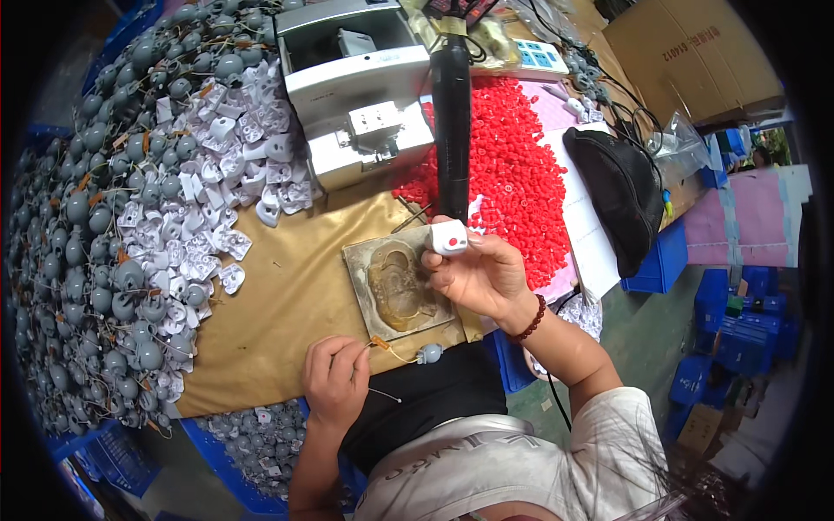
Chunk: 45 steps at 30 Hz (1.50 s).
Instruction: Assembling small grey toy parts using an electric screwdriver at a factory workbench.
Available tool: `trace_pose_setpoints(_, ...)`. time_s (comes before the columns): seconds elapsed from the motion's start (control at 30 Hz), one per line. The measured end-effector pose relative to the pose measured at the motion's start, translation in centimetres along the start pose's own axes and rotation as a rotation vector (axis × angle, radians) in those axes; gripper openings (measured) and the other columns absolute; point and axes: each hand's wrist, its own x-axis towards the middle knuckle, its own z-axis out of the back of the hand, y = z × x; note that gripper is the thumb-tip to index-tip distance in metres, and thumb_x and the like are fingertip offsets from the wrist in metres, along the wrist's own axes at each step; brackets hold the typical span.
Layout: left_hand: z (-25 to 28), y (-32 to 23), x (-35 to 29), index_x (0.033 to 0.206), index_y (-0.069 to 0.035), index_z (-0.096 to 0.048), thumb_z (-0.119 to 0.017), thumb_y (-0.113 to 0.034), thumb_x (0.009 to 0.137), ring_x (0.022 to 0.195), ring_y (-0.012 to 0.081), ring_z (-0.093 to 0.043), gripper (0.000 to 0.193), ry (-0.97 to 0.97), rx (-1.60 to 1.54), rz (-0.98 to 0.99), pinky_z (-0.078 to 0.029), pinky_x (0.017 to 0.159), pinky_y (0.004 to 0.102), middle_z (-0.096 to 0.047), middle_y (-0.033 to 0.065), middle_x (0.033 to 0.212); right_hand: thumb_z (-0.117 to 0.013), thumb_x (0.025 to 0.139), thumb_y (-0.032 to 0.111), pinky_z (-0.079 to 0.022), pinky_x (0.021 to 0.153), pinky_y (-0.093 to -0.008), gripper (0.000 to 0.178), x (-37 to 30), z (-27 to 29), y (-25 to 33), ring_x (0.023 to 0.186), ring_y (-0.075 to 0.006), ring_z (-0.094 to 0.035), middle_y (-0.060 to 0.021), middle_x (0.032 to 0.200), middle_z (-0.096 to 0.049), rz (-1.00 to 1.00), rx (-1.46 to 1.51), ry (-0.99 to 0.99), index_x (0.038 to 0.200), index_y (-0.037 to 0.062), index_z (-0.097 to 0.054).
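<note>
My right hand (486, 280) is raised over the right edge of a worn mould block (358, 276), pinching a small white plastic piece (442, 233) with a red spot on its face. The block lies on the gold cloth and has a rounded hollow in it. Left of the block's near edge, my left hand (335, 379) has its fingers closed on a thin cord with an orange tab (380, 343). That cord leads to a small grey round-headed part (429, 353) beside the cloth's front edge. A pale strand with a tiny tip also comes out from under this hand.
Many grey round parts (76, 207) and white plastic shells (204, 198) are heaped at the left. Behind the block stand a white machine (360, 82) and a black upright post (452, 122). Small red pieces (521, 174) and a black pouch (612, 195) lie at the right.
</note>
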Motion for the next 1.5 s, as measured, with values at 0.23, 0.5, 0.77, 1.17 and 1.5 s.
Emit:
trace_pose_setpoints(0.23, 0.0, -0.1, 0.1, 0.096, -0.006, -0.069, -0.079, 0.001, 0.076, 0.086, 0.0306, -0.066, 0.024, 0.009, 0.015, -0.012, -0.053, 0.074, 0.0413, -0.064, 0.0092, 0.096, -0.056, 0.106, 0.018, -0.058, 0.091, -0.0355, 0.039, -0.1, 0.6, 0.4, 0.109, -0.0259, -0.066, -0.0168, 0.124, -0.063, 0.02, -0.085, -0.006, 0.139, -0.0015, -0.051)
trace_pose_setpoints(0.5, 0.0, -0.3, 0.0, 0.096, -0.005, -0.069, -0.079, 0.002, 0.077, 0.086, 0.0304, -0.066, 0.023, 0.024, 0.008, -0.009, -0.053, 0.073, 0.0411, -0.064, 0.0097, 0.095, -0.053, 0.108, 0.028, -0.06, 0.091, -0.0368, 0.028, -0.4, -1.8, 0.1, 0.111, -0.0253, -0.067, -0.0177, 0.121, -0.066, 0.143, -0.368, -0.264, 0.116, 0.0029, -0.061)
trace_pose_setpoints(0.77, 0.0, -0.3, 0.2, 0.096, -0.005, -0.069, -0.079, 0.002, 0.077, 0.084, 0.0299, -0.065, 0.022, 0.009, -0.001, -0.017, -0.053, 0.072, 0.0407, -0.064, 0.0095, 0.095, -0.052, 0.108, 0.024, -0.05, 0.109, -0.0452, 0.038, -1.0, -2.6, 0.8, 0.126, -0.0337, -0.058, -0.0209, 0.132, -0.059, 0.126, -0.139, -0.215, 0.136, -0.0018, -0.053)
trace_pose_setpoints(1.17, 0.1, -0.4, 0.2, 0.095, -0.002, -0.068, -0.077, 0.005, 0.079, 0.084, 0.0306, -0.066, 0.02, 0.019, -0.001, -0.014, -0.053, 0.073, 0.0386, -0.065, 0.013, 0.094, -0.06, 0.102, 0.013, -0.051, 0.11, -0.0409, 0.043, -2.2, -3.0, 2.1, 0.132, -0.0314, -0.057, -0.0183, 0.14, -0.059, 0.251, -0.624, -0.161, 0.14, -0.005, -0.05)
trace_pose_setpoints(1.5, -0.2, -0.4, 0.7, 0.096, -0.003, -0.069, -0.078, 0.005, 0.078, 0.083, 0.0305, -0.066, 0.021, 0.013, -0.001, -0.035, -0.053, 0.072, 0.0392, -0.065, 0.0122, 0.093, -0.056, 0.102, 0.009, -0.059, 0.096, -0.0393, 0.033, -2.0, -1.9, 3.2, 0.114, -0.0292, -0.068, -0.0194, 0.126, -0.065, 0.213, -0.464, -0.105, 0.132, -0.0016, -0.054)
